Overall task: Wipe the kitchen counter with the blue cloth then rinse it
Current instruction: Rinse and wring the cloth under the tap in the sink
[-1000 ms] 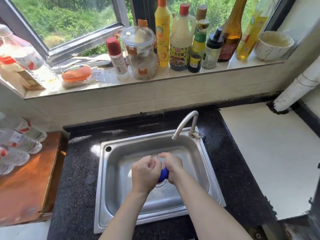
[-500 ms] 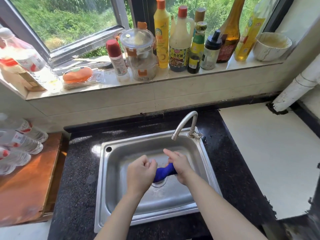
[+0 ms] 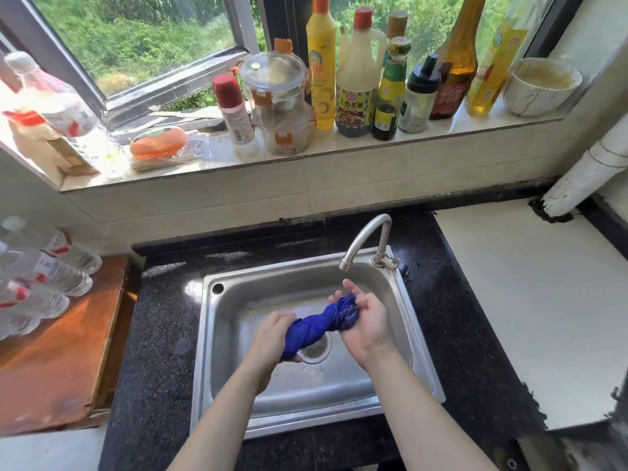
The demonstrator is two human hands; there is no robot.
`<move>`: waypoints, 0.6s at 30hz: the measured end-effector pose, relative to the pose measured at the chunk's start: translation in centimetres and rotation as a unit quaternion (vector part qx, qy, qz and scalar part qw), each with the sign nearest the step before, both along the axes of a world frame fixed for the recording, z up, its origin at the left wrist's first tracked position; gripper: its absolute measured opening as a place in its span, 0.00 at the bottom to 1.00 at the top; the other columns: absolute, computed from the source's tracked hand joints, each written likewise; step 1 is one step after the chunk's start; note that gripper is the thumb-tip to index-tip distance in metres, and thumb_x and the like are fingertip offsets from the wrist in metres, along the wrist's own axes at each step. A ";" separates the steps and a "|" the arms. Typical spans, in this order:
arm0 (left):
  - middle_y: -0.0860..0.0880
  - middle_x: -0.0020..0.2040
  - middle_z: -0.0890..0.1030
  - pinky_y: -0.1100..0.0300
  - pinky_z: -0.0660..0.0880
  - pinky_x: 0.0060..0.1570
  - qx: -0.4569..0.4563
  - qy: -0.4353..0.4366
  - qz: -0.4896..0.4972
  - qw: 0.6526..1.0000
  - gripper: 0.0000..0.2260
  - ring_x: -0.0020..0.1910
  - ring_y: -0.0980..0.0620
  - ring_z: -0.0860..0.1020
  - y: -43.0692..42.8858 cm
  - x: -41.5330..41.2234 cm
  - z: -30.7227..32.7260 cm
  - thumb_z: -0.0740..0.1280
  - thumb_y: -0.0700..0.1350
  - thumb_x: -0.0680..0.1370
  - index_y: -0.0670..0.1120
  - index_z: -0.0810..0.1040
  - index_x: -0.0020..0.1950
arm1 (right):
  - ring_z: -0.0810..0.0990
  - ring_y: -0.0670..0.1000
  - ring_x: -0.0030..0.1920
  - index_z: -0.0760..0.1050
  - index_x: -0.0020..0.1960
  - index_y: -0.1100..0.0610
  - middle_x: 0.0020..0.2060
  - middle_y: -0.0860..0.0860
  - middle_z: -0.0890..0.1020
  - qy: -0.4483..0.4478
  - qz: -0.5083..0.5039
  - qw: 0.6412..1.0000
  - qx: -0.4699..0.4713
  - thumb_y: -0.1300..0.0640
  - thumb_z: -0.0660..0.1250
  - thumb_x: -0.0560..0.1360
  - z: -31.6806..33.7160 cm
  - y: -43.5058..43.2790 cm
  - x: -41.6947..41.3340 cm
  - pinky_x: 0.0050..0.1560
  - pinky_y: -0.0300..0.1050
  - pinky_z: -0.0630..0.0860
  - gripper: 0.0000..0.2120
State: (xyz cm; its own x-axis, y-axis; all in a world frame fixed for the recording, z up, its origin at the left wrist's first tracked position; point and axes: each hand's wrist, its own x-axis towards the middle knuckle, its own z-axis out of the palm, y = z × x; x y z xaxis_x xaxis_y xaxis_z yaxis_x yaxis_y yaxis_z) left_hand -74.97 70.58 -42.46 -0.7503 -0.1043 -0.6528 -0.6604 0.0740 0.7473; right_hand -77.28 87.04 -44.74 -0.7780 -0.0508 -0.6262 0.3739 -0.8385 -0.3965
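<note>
Cloth (image 3: 319, 326), blue and twisted ropelike, spans above the sink (image 3: 231, 334) drain (image 3: 314, 351). The left hand (image 3: 272, 334) clamps its lower end and the right hand (image 3: 368, 324) curls loosely round the upper. A windowsill (image 3: 339, 154) bottle (image 3: 355, 96) reads 上色老抽.

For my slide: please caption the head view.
Left hand and right hand hold the twisted blue cloth above the sink.

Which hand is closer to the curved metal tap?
Right. The right hand holds one end of the twisted blue cloth just below the curved metal tap; the left hand grips the other end, lower and further left.
</note>
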 end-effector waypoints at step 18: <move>0.51 0.33 0.80 0.58 0.73 0.33 -0.084 0.140 -0.239 0.957 0.16 0.30 0.51 0.77 -0.1 0.7 -1.7 0.76 0.41 0.71 0.45 0.68 0.47 | 0.85 0.54 0.47 0.70 0.49 0.55 0.42 0.53 0.83 0.041 0.050 0.993 0.097 0.53 0.72 0.77 -0.9 0.5 0.3 0.53 0.49 0.81 0.11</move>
